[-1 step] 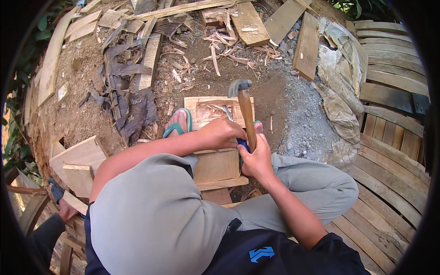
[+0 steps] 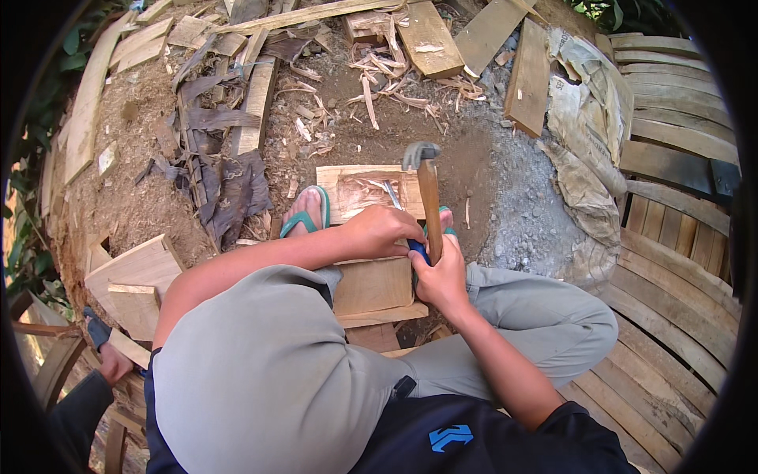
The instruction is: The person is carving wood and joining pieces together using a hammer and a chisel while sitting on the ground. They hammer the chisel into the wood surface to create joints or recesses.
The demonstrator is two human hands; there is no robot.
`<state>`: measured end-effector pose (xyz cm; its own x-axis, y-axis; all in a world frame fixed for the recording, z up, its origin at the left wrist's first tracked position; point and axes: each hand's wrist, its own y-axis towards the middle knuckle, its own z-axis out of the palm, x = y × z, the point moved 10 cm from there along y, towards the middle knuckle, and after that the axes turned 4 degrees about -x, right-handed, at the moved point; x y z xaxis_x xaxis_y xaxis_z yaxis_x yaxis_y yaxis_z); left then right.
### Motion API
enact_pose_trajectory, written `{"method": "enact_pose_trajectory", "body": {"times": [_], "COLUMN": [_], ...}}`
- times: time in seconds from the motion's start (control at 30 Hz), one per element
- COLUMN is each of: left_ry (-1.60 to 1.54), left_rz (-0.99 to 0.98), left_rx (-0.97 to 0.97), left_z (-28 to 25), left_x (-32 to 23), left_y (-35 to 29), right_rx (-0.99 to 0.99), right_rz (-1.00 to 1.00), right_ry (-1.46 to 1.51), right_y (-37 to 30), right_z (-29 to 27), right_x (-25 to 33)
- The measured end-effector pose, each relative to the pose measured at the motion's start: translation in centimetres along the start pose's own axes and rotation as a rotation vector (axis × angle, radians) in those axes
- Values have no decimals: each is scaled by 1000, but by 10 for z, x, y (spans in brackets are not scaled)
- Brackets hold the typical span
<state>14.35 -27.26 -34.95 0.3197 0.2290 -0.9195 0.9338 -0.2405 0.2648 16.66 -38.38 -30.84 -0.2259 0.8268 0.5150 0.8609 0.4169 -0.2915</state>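
Observation:
A light wooden block [image 2: 328, 189] lies between my feet, with a rectangular hollow cut in its top and shavings inside. My left hand [image 2: 381, 231] is wrapped round a chisel [image 2: 392, 194], whose metal blade slants into the hollow. The chisel's blue handle sticks out behind my left fingers, close against my right hand [image 2: 444, 272]. That hand grips a claw hammer [image 2: 428, 197] by its wooden handle, held upright with the grey head at the top, over the block's right side. My right fingers partly hide the blue handle, and I cannot tell whether they also grip it.
A thicker wood block [image 2: 373, 286] sits between my legs. Shavings [image 2: 369, 101] and planks [image 2: 430, 39] litter the ground ahead. Dark bark strips [image 2: 229, 186] lie left, grey gravel [image 2: 521, 217] and a torn paper sack [image 2: 584, 118] right. Wooden slats [image 2: 671, 300] run along the right; another person's foot [image 2: 114, 365] shows lower left.
The hammer's head has tipped slightly to the right and a little lower. Both hands and the chisel stay nearly where they were.

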Motion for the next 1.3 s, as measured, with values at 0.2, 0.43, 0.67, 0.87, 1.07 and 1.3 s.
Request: {"method": "enact_pose_trajectory", "body": {"times": [0.2,0.43,0.67,0.87,1.07,1.3], "left_ry": [105,43,141,96,112,38], "left_rz": [71,63,28,46,20,2], "left_rx": [123,-66,-196,-159,-128,-254], "left_z": [30,-4,-19,-17,-16,-31], "left_x": [0,-9,-8,-12,-9,3], "left_y": [-7,8,14,8,9,15], "right_rx": [167,-78,-122,-100,-82,-154], "right_rz": [651,194,134,155,161,83], "right_ry": [247,117,238,200,173,201], "right_y": [-44,-15,16,5,12,32], "right_z": [42,-8,-37,-30,-30,-47], "right_x": [-75,-15,27,15,17,37]}}
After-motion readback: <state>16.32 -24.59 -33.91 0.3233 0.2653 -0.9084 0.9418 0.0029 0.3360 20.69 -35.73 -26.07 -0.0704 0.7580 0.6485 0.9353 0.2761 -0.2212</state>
